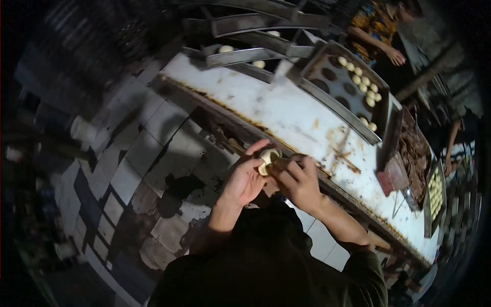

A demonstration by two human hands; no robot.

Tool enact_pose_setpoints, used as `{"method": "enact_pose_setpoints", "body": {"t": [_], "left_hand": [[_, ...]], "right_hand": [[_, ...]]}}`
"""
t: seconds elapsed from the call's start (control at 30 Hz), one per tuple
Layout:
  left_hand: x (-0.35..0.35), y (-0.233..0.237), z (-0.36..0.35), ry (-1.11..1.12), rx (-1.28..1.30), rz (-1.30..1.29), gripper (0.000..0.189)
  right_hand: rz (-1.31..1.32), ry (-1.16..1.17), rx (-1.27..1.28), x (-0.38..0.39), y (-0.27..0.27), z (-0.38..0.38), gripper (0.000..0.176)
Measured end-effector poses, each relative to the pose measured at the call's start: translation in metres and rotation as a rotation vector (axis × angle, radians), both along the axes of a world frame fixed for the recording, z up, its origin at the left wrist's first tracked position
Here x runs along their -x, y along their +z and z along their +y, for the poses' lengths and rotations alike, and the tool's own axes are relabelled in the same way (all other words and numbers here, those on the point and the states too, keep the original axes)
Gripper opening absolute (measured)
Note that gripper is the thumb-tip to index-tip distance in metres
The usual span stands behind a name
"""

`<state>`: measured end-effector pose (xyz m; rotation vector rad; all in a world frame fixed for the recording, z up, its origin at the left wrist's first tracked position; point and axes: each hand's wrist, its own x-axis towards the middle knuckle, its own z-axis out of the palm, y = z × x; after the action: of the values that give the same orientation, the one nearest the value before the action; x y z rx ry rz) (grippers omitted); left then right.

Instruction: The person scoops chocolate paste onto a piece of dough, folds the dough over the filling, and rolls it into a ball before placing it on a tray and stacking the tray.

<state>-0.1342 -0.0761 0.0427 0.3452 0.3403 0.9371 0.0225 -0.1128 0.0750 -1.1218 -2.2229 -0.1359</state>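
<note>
My left hand cups a pale, flattened piece of dough, its thumb and fingers around the edge. The dough is folded up like a small cup, with a darker hollow inside. My right hand is closed, its curled fingertips against the dough's right side. Whether those fingers pinch the dough or something small is hidden. Both hands are in front of my body, by the near edge of the white worktable.
A metal tray holds several dough balls. Right of it are a tray of brown paste, a red-and-clear container and another tray of dough balls. Stacked trays stand at the back. Another person is across the table.
</note>
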Motion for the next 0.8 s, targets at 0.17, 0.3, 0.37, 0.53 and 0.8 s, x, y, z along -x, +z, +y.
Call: {"method": "enact_pose_setpoints", "body": {"t": [0.17,0.3,0.37,0.53,0.8], "left_hand": [[0.039,0.02,-0.002,0.245,-0.594,0.422,0.036],[0.045,0.021,0.025,0.643,-0.389,0.355,0.03],[0.056,0.022,0.047,0.573,-0.082,0.191,0.024],[0.064,0.022,0.092,0.447,-0.259,0.33,0.019],[0.055,0.046,0.15,0.642,-0.543,0.677,0.029]], "right_hand": [[0.552,0.078,0.458,0.043,0.041,0.05,0.017],[0.383,0.13,0.139,0.077,0.022,0.07,0.019],[0.214,0.174,-0.033,0.089,0.018,0.077,0.029],[0.704,0.298,0.256,0.089,0.004,0.134,0.029],[0.852,0.217,0.454,0.089,0.007,0.211,0.011]]}}
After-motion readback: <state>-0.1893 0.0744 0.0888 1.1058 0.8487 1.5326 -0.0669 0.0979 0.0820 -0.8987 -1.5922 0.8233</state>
